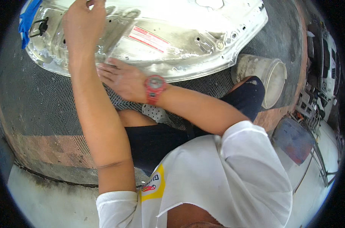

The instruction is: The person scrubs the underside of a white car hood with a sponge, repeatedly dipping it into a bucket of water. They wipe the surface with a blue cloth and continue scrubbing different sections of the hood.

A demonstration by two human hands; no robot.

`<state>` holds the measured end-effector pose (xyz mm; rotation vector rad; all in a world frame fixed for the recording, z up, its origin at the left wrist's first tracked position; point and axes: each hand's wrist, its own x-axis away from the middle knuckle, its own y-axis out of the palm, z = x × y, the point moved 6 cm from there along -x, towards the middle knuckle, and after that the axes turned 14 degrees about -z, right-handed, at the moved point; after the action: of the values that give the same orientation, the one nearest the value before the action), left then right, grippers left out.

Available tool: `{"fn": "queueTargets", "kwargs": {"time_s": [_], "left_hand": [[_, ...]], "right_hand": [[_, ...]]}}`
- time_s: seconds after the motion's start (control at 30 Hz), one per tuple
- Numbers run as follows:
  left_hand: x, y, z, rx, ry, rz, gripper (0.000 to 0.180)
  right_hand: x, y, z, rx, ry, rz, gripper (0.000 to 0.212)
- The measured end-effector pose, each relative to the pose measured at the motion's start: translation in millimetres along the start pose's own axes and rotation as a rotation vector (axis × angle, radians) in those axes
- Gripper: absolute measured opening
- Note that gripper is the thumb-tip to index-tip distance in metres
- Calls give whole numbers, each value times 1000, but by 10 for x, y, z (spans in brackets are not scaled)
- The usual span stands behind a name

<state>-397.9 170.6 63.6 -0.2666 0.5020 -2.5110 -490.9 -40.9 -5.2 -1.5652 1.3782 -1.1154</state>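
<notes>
A wet, white metal car panel (180,53) with a red-and-white label (148,39) fills the upper part of the head view. Over its left portion is my left hand (85,24). Its fingers are bent in near the top edge of the view, and whatever they hold is mostly hidden. My right hand (123,78), below a red wristwatch (155,89), rests at the panel's near edge. Its fingers are stretched out toward the left, slightly blurred, and nothing shows in them. A black latch or bracket (40,27) sits at the panel's left end.
Blue tape or cloth (27,22) covers the panel's far left tip. A dirty white bucket (273,81) is beside my knee at the right. Beneath lies a ribbed grey and orange floor (39,95). Farther right are a blue-grey board (293,140) and a car (326,64).
</notes>
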Motion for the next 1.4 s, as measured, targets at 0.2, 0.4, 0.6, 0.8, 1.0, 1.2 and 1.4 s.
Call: {"fn": "queueTargets", "kwargs": {"time_s": [0.2, 0.4, 0.6, 0.8, 1.0, 1.2, 1.4], "left_hand": [[291, 241, 304, 90, 11, -6, 35], [208, 391, 475, -403, 123, -20, 50], [286, 889, 702, -474, 105, -166, 49], [418, 1580, 833, -625, 365, -334, 37], [1413, 2574, 910, -693, 602, -757, 54], [2372, 3020, 642, -818, 389, -951, 89], [2765, 2110, 386, -1037, -40, -683, 84]], "right_hand": [[2035, -153, 842, 155, 97, -391, 84], [2399, -226, 858, -98, 115, -220, 70], [2239, -255, 774, -136, 206, -205, 71], [4024, -1030, 1793, -425, 865, 269, 51], [6432, -910, 2236, -1124, 1302, 1319, 45], [7406, 1166, 3531, -717, 1564, 2, 34], [6743, 1852, 4088, -522, 1550, -514, 33]]}}
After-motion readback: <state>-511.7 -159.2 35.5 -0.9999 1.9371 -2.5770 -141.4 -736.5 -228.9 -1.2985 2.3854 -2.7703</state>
